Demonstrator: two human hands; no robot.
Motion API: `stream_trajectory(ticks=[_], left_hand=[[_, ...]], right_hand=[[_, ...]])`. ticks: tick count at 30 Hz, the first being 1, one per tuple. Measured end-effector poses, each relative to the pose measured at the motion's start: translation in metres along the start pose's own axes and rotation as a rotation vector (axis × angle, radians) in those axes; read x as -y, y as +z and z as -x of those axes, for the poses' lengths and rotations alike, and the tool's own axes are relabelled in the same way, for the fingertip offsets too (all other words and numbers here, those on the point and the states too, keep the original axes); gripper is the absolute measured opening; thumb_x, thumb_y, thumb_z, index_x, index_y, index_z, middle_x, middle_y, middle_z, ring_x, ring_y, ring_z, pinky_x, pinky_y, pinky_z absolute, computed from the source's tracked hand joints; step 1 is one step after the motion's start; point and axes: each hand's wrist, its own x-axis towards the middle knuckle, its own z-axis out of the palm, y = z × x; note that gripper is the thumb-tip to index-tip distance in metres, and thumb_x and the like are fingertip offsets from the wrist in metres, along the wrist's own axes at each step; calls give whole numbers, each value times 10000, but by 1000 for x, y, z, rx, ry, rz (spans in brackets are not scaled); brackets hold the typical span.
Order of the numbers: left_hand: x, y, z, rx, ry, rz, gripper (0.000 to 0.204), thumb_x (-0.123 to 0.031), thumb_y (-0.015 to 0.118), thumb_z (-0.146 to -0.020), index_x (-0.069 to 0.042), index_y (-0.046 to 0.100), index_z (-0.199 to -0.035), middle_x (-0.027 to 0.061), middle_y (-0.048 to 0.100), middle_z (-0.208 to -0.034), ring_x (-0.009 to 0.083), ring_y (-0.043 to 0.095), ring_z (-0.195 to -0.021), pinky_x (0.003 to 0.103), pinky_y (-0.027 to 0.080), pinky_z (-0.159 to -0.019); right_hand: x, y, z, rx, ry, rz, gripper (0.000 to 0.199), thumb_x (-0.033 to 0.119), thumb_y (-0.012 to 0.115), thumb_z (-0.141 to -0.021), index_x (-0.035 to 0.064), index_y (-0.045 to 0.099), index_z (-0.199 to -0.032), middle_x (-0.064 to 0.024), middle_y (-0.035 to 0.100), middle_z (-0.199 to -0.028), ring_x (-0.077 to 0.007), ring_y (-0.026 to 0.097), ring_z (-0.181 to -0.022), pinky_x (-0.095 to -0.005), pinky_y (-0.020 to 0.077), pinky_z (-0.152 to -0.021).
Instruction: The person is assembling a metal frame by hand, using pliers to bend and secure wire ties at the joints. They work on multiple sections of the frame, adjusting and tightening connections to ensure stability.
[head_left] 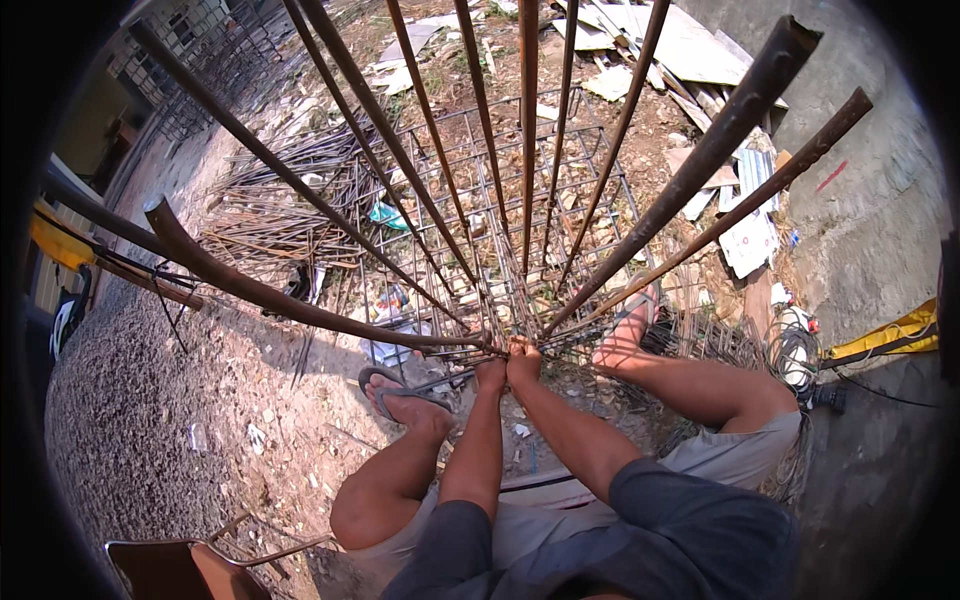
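Rusty, ribbed steel bars of a rebar cage [520, 200] rise around the camera and fan outward above a dirt yard. At the cage's lowest ring, between sandalled feet, the left hand [490, 374] and right hand [523, 362] sit side by side, both closed on the crossing bars. Loose rods [270, 215] and broken boards [690, 45] lie beyond the cage on the gravelly ground [150, 390].

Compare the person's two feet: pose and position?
The left foot sits on bare dirt, toes pointing left, close to the hands; the right foot rests farther out on the rebar mesh, toes pointing away. The left foot lies in shade, the right foot in sun. Both wear flip-flops.
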Motion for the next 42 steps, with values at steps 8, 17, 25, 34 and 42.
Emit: stream_trajectory(ticks=[8, 17, 25, 34, 42], left_hand=[[71, 13, -49, -54, 170, -138, 495, -131, 687, -889, -19, 578, -1358, 167, 690, -1119, 326, 664, -1013, 441, 525, -914], [4, -3, -21, 132, 156, -373, 330, -181, 608, -925, -35, 652, -1217, 187, 708, -1091, 356, 684, -1012, 491, 540, -893], [-13, -21, -15, 253, 266, -706, 293, -223, 525, -967, -53, 703, -1125, 206, 711, -1107, 384, 689, -1024, 529, 541, -896], [24, 16, -43, 93, 203, -279, 300, -239, 541, -1017, -43, 597, -1237, 249, 640, -1184, 440, 610, -1098, 540, 488, -927], [24, 11, -46, 95, 37, -92, 303, -242, 581, -1007, -51, 587, -1242, 213, 642, -1168, 391, 618, -1066, 512, 493, -898]], right_hand=[[12, -2, 5, 81, 8, -60, 213, 75, 606, -993, 53, 749, -1149, -153, 772, -976, -254, 733, -843, -397, 553, -722], [3, -21, 10, 6, -134, 197, 267, 169, 575, -985, 61, 730, -1173, -225, 727, -983, -413, 702, -920, -503, 534, -795], [4, -42, 21, 142, -277, 435, 317, 156, 533, -989, 84, 695, -1252, -232, 727, -1064, -433, 691, -1000, -513, 536, -848], [19, -43, -12, 261, -133, 797, 303, 243, 540, -997, 170, 710, -1238, -166, 719, -1175, -403, 672, -1099, -512, 552, -891], [36, -41, 11, 202, -172, 728, 349, 183, 608, -870, 190, 730, -1197, -220, 741, -1017, -451, 698, -975, -556, 556, -858]])
